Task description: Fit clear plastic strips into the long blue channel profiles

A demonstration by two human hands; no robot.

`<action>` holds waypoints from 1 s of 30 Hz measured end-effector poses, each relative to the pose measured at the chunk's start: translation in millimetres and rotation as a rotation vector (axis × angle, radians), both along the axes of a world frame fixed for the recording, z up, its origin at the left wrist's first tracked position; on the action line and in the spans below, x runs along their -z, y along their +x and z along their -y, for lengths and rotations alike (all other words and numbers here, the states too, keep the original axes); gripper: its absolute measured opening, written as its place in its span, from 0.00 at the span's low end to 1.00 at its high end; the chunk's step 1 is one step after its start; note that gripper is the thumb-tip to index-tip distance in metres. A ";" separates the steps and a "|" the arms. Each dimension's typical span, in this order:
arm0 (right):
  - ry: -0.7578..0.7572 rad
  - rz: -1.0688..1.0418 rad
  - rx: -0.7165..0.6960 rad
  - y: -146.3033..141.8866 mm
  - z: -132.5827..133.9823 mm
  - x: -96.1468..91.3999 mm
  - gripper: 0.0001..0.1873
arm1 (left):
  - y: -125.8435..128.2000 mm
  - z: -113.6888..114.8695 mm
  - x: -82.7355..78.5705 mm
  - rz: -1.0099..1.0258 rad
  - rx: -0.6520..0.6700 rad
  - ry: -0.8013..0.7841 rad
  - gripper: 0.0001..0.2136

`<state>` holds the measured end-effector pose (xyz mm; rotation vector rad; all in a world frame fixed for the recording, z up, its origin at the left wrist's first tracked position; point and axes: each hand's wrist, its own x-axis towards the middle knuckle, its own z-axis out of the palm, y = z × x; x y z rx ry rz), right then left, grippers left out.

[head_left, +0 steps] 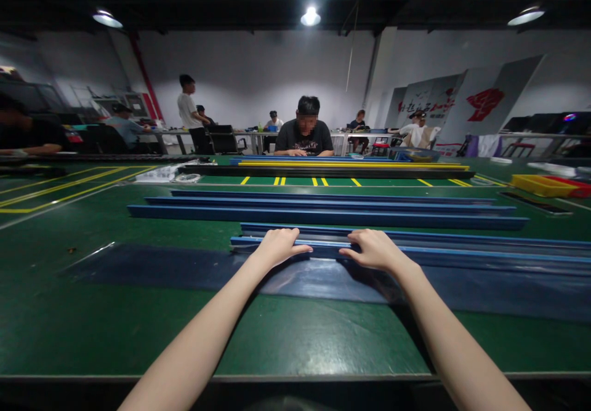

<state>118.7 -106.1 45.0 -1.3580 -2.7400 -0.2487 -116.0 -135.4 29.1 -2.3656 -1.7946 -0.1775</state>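
Observation:
Both my arms reach forward over a green table (pixel 115 312). My left hand (pixel 277 246) and my right hand (pixel 375 250) rest side by side on the near long blue rail (pixel 462 252), fingers curled over its top and thumbs pointing toward each other. The rail runs off to the right and lies on a dark blue sheet (pixel 161 268). Both hands are closed on the rail near its left end.
Several more long blue rails (pixel 323 211) lie parallel farther back, then black and yellow strips (pixel 351 166). A person sits opposite at the far edge (pixel 305 131); others work at tables behind. Yellow and red trays (pixel 549 184) stand at the right.

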 end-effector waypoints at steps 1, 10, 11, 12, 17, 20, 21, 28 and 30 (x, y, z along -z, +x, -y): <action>0.002 0.003 0.001 0.1 -0.1 0.2 0.21 | 0.1 -0.3 -0.3 -0.006 0.002 -0.009 0.24; 0.007 0.010 -0.014 -0.5 0.1 -0.1 0.22 | 0.8 -0.9 -3.5 -0.038 0.009 -0.091 0.25; 0.004 0.010 -0.014 -0.6 0.2 -0.1 0.22 | 0.7 -0.6 -3.9 -0.033 0.010 -0.098 0.25; 0.000 0.011 -0.016 -0.9 0.3 0.1 0.22 | 0.6 -0.4 -4.4 -0.027 0.011 -0.105 0.25; -0.035 0.020 -0.033 -5.1 1.3 2.7 0.22 | -0.2 0.0 -6.0 -0.002 0.021 -0.128 0.27; -0.052 0.008 -0.056 -9.9 1.4 4.6 0.23 | 0.1 -0.6 -6.6 -0.007 0.030 -0.133 0.27; -0.054 0.003 -0.062 -11.4 1.1 5.1 0.23 | 0.3 -1.0 -7.0 -0.011 0.031 -0.136 0.27; -0.103 -0.016 -0.099 -16.0 -3.9 2.8 0.22 | 1.0 -5.0 -7.9 -0.007 0.043 -0.187 0.28; -0.123 -0.011 -0.136 -18.9 -4.7 0.3 0.19 | 0.4 -5.1 -5.0 0.010 0.052 -0.154 0.28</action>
